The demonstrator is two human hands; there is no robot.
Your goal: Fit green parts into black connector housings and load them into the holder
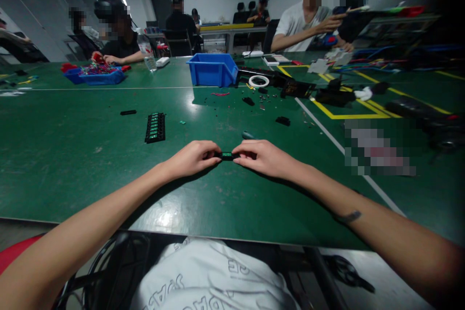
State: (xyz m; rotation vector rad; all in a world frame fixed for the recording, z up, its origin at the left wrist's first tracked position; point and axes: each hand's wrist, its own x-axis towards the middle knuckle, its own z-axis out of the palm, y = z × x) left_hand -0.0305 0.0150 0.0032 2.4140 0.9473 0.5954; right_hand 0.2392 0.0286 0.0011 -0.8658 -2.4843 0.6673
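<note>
Left hand (194, 157) and right hand (259, 156) pinching opposite ends of small black-green part (227, 156), fingers closed on it, nearer than blue bin (210, 71)

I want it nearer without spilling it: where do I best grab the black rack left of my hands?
I'd take the rack by its two long edges, near the middle, reaching down from above with the left hand. It lies flat and narrow, pointing away from you, and green parts fill its top, so keep fingers off that.
</note>
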